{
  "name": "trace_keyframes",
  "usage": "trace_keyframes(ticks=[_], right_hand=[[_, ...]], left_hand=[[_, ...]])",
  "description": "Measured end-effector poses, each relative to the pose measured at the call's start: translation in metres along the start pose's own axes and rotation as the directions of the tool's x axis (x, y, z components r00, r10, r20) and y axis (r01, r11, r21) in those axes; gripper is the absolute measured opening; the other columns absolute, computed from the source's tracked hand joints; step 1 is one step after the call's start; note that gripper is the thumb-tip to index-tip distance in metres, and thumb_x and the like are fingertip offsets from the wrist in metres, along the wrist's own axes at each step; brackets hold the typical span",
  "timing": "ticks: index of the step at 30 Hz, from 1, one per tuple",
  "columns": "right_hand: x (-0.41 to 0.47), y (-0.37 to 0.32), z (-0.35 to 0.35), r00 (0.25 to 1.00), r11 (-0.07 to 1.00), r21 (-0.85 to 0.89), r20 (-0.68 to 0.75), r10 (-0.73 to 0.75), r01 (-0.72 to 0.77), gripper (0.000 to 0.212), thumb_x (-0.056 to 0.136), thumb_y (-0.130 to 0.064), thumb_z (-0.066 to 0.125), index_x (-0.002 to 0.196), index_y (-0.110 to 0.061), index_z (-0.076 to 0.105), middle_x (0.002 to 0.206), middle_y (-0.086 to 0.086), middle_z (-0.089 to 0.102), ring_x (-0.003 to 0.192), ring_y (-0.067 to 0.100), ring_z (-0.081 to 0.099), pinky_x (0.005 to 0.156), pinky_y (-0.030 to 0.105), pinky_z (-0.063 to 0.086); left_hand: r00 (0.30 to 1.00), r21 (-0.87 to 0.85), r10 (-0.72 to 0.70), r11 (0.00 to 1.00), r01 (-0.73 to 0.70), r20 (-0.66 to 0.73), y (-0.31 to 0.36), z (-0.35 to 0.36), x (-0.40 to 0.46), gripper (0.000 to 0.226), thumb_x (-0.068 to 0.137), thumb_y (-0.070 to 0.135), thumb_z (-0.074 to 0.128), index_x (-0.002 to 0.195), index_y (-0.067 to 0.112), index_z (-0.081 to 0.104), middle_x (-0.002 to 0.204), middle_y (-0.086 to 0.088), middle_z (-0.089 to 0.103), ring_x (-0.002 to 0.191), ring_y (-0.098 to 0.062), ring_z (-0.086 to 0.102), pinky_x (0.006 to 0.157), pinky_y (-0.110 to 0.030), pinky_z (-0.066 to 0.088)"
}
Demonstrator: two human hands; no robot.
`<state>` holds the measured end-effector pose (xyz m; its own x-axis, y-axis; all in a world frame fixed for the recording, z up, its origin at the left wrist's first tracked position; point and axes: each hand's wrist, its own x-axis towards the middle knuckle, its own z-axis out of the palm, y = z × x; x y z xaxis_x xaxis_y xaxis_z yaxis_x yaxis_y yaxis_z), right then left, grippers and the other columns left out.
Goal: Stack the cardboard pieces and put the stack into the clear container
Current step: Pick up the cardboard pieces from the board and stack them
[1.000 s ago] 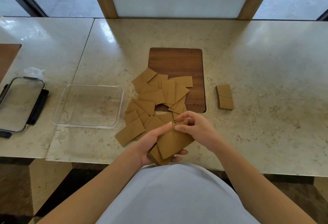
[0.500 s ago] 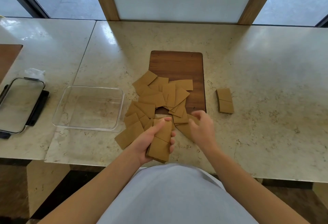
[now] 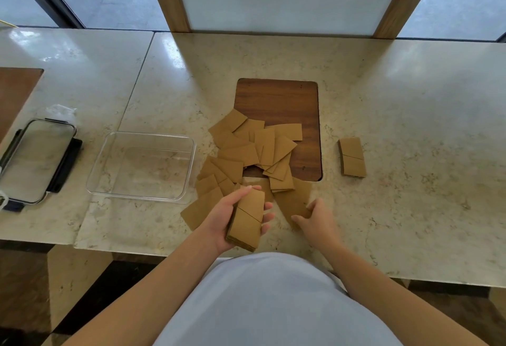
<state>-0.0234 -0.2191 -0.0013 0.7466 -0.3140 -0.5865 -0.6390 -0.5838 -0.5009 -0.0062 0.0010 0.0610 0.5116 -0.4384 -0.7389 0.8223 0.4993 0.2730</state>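
Stack (image 3: pixel 245 221): You hold a neat pile of brown cardboard pieces, all about the same shape. The top piece has a thin dark line across it. The pile is tilted, with its far end higher, just over the near edge of the table (image 3: pixel 410 126).
Left hand (image 3: pixel 230 217): Your fingers wrap under the stack and your thumb lies along its left side. Your fingertips (image 3: pixel 267 215) peek out on the right.
Right hand (image 3: pixel 315 219): It is low on the table, just right of the stack. Your curled fingers pinch the near edge of a loose piece (image 3: pixel 294 203).
Loose pieces (image 3: pixel 254 151): Many flat brown pieces lie in a messy, overlapping heap. Some lie on the wood board (image 3: pixel 276 99), some on the table.
Small pile (image 3: pixel 352 156): A few pieces sit alone, right of the board.
Box (image 3: pixel 142 165): The clear box sits left of the heap with nothing in it.
Lid (image 3: pixel 35 159): It lies flat, left of the box.
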Motion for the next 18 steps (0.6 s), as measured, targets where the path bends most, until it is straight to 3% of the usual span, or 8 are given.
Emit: trace_keyframes(ticks=[2,5,9,12,15,18], right_hand=[[0.001,0.005,-0.009,0.993,0.974,0.222,0.119,0.019,-0.045,0.024,0.091,-0.026,0.076,0.100,-0.015,0.057,0.094,0.003,0.061,0.076,0.015,0.054,0.063,0.028,0.045],[-0.006,0.013,-0.030,0.981,0.879,0.470,0.195,-0.012,-0.082,0.009,0.099,-0.020,0.067,0.094,-0.014,0.071,0.079,0.003,0.062,0.067,0.016,0.053,0.065,0.028,0.046],[-0.017,0.015,-0.055,0.998,0.886,0.463,0.056,0.001,-0.027,0.016,0.101,-0.023,0.065,0.093,-0.016,0.078,0.072,0.004,0.060,0.067,0.018,0.050,0.069,0.036,0.043],[-0.026,0.008,-0.073,1.000,0.911,0.412,-0.007,-0.030,0.030,0.016,0.101,-0.023,0.064,0.097,-0.015,0.077,0.075,0.004,0.063,0.069,0.017,0.055,0.068,0.034,0.049],[-0.038,-0.005,-0.094,0.989,0.844,0.531,0.067,-0.134,0.079,0.012,0.100,-0.015,0.064,0.100,-0.008,0.074,0.084,0.008,0.064,0.074,0.016,0.058,0.073,0.030,0.056],[-0.050,-0.024,-0.114,0.905,0.744,0.667,0.290,-0.311,0.042,0.006,0.098,-0.004,0.062,0.094,-0.002,0.066,0.081,0.009,0.063,0.076,0.020,0.059,0.076,0.032,0.058]], left_hand=[[0.999,0.017,-0.008,1.000,0.009,-0.042,0.001,0.001,0.001,0.038,0.099,0.029,0.065,0.134,0.017,0.060,0.109,-0.024,0.068,0.085,-0.035,0.069,0.066,-0.042,0.059],[0.995,0.050,-0.022,0.998,0.027,-0.102,0.000,0.000,0.003,0.034,0.103,0.029,0.061,0.134,0.016,0.061,0.104,-0.023,0.070,0.084,-0.037,0.072,0.065,-0.042,0.061],[0.991,0.074,-0.051,0.995,0.060,-0.120,-0.003,0.002,0.004,0.030,0.105,0.029,0.057,0.131,0.015,0.060,0.097,-0.022,0.070,0.079,-0.035,0.072,0.065,-0.042,0.061],[0.989,0.105,-0.074,0.991,0.088,-0.128,-0.005,0.006,0.006,0.030,0.104,0.028,0.058,0.132,0.015,0.058,0.096,-0.022,0.069,0.078,-0.034,0.071,0.064,-0.041,0.060],[0.985,0.116,-0.096,0.987,0.113,-0.140,-0.006,0.007,0.007,0.030,0.104,0.028,0.059,0.130,0.015,0.058,0.095,-0.022,0.069,0.077,-0.033,0.070,0.064,-0.040,0.059],[0.986,0.092,-0.121,0.987,0.133,-0.118,-0.005,0.007,0.004,0.038,0.102,0.041,0.061,0.129,0.014,0.061,0.097,-0.020,0.071,0.078,-0.033,0.070,0.066,-0.041,0.059]])
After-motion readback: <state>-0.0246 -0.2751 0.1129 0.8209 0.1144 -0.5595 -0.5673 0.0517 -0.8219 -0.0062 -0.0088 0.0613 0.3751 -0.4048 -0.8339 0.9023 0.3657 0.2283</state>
